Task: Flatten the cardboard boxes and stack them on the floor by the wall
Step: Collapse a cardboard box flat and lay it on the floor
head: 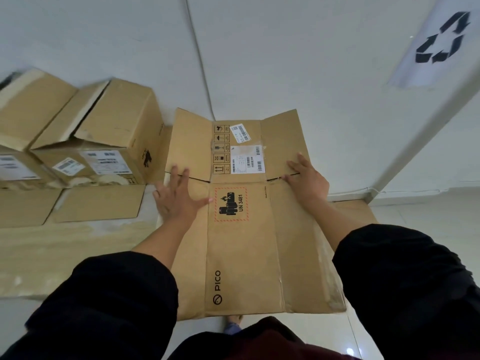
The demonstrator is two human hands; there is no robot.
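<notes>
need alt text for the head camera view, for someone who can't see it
Seen from above, a person presses a flattened cardboard box against the floor with the left hand and right hand, fingers spread. To the left, unflattened boxes stand against a white wall, which carries a recycling sign at right.

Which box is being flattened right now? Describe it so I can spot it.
Start at the wall's recycling sign, then look down-left to the floor. The flattened box lies under the left hand and right hand. Unlike the upright boxes left of it, it is flat and reads PICO, UN 3481.
</notes>
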